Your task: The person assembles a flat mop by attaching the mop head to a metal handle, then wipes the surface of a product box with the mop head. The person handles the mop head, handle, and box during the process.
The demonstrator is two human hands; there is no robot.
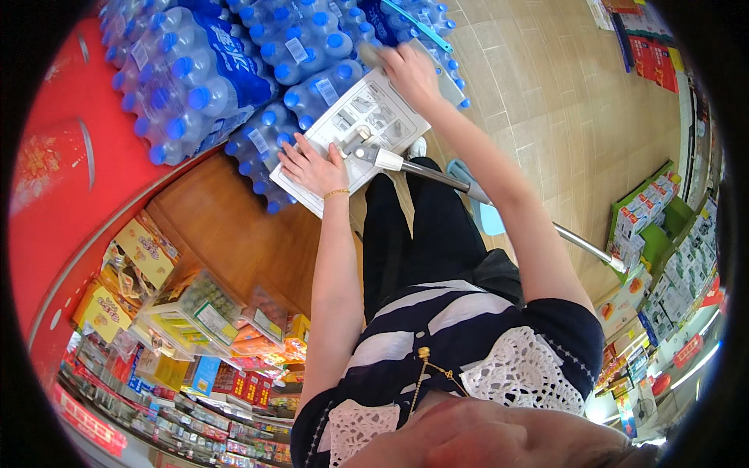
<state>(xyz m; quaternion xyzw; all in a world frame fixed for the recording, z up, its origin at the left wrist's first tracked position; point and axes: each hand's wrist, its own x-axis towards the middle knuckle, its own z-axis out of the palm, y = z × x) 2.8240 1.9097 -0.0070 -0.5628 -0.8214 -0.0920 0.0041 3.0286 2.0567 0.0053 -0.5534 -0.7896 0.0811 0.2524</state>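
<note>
A flat mop head (355, 156), a long white plate printed with small diagrams, leans at a slant against the shrink-wrapped water bottles. Its silver pole (449, 181) is joined at the middle and runs off to the lower right beneath my right forearm. My left hand (314, 168) lies with fingers spread on the near-left part of the plate. At the far end, my right hand (411, 76) has its fingers curled over the mop's edge. A greyish piece (370, 54) pokes out beside those fingertips; its kind is unclear. A grey part of the plate (441, 69) shows beyond that hand.
Packs of blue-capped bottles (199, 78) are piled at the upper left by a red case (58, 179). A teal stick (417, 25) lies across them. Below stand a brown wooden panel (226, 218) and boxed snacks (195, 316). Tiled floor (546, 86) spreads right, towards a green display (663, 222).
</note>
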